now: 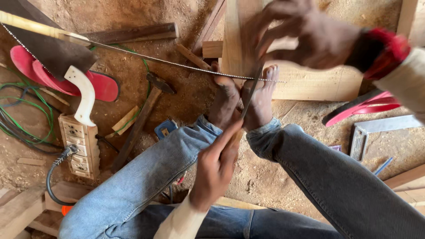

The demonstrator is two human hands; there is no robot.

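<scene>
My left hand is closed on the near end of a slim metal file. The file slants up between my two bare feet. Blurred, my right hand pinches the file's far tip with curled fingers. A thin toothed saw blade runs from the upper left across my toes, and the file crosses it just above the feet. My legs in blue jeans reach forward over the sawdust floor.
A handsaw with a white handle lies at the left over red sandals. Below it are a power strip, green wires and a hammer. Wooden planks lie ahead; another red sandal and a metal square lie at right.
</scene>
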